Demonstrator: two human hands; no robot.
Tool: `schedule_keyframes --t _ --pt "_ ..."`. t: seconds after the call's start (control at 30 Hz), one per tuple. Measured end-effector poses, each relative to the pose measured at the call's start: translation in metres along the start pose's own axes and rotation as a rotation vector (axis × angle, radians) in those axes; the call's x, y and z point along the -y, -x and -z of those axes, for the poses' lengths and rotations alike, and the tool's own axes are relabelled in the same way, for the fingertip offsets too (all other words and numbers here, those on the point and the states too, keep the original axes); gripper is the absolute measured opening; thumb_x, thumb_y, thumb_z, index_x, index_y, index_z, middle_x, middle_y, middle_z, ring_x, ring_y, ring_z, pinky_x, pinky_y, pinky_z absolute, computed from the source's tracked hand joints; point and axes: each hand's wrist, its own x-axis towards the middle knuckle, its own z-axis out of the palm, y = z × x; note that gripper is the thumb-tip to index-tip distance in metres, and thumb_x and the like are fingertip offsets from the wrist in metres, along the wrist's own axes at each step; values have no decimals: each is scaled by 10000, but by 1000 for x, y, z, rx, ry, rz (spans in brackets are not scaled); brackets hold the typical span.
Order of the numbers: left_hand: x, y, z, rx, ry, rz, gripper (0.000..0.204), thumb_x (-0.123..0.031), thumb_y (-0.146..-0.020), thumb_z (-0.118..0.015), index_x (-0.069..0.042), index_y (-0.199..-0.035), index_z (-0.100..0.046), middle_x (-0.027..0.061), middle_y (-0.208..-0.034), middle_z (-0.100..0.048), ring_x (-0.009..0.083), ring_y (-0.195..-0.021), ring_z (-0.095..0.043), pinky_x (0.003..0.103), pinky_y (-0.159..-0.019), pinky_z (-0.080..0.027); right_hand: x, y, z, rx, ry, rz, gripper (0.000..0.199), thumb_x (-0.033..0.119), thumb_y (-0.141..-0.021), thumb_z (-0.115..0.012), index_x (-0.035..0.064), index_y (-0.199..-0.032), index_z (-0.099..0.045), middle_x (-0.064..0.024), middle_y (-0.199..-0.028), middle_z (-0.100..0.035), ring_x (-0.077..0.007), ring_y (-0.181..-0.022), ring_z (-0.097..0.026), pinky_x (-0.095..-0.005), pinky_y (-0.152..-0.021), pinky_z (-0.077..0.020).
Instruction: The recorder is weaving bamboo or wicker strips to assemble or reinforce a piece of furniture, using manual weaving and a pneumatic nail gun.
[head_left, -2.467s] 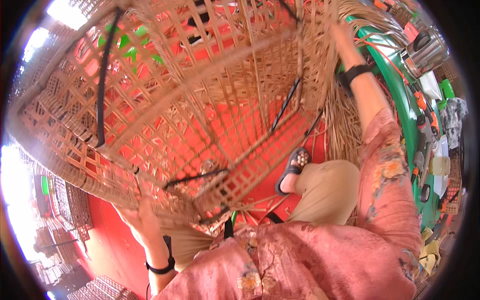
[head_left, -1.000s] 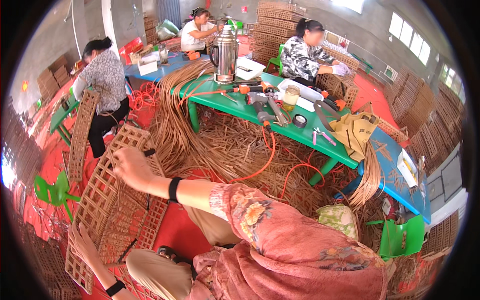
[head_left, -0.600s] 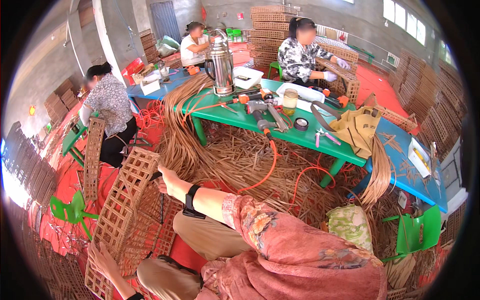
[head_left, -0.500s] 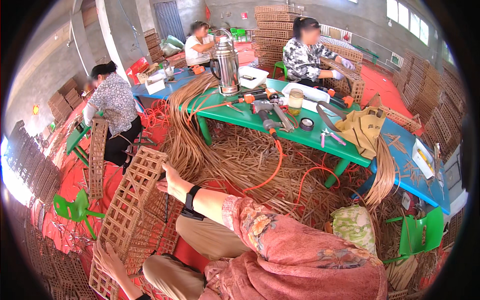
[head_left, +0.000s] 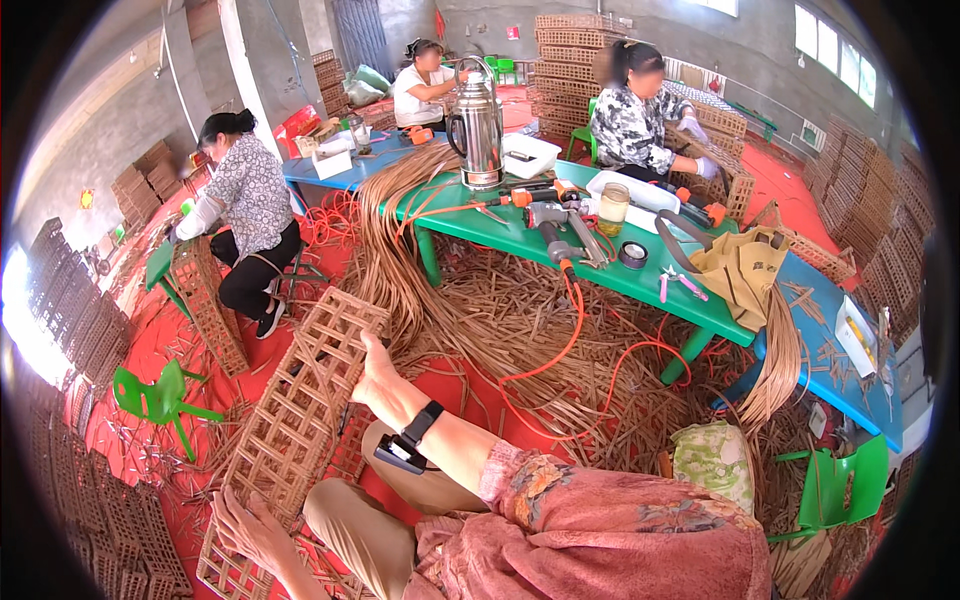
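A long brown woven lattice basket [head_left: 290, 425] slants across my lap and the space left of my knees, one latticed face turned up toward me. At its far right edge, my right hand [head_left: 376, 378] is closed round the rim; some fingers are hidden behind it. My left hand [head_left: 255, 532] lies on the lattice near the lower end, fingers stretched out and apart. A black band with a small dark box [head_left: 402, 452] sits on my right wrist.
Ahead stands a green table [head_left: 640, 285] bearing a metal thermos [head_left: 480, 135], an air tool [head_left: 552, 228], pink-handled pliers [head_left: 682, 284] and a tan bag [head_left: 742, 275]. Orange hoses and loose strips [head_left: 500, 320] cover the floor. A green chair [head_left: 160, 395] is at left; three co-workers sit beyond.
The basket has turned over to show a flatter latticed face, and its far end has shifted right with my right hand. My left hand stays on the lower part. The whole view has shifted slightly.
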Motion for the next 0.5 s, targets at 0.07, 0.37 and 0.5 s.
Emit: schedule_keyframes --t 0.07,0.37,0.5 --pt "-4 4 4 -24 14 -20 455 -354 -912 -444 -77 -1272 -463 99 -1333 -436 290 -1227 -387 446 -1003 -258 2 0 5 -36 -7 -22 499 480 -913 -375 119 -1251 -443 -110 -1244 -514 -286 -1112 -504 -562 -902 -380" --pt "-9 -27 1 -14 186 -182 439 -348 -927 -417 -59 -1250 -488 121 -1299 -463 305 -1214 -396 446 -1000 -260 21 38 -2 -144 0 91 431 398 -915 -414 86 -1208 -458 -107 -1199 -545 -289 -1045 -552 -557 -881 -422" --pt "-20 -42 -9 19 190 -219 447 -358 -932 -404 -53 -1248 -489 123 -1307 -457 309 -1217 -391 454 -997 -262 33 44 0 -86 -8 182 362 359 -939 -396 89 -1166 -480 -104 -1089 -583 -261 -1011 -566 -539 -855 -451"
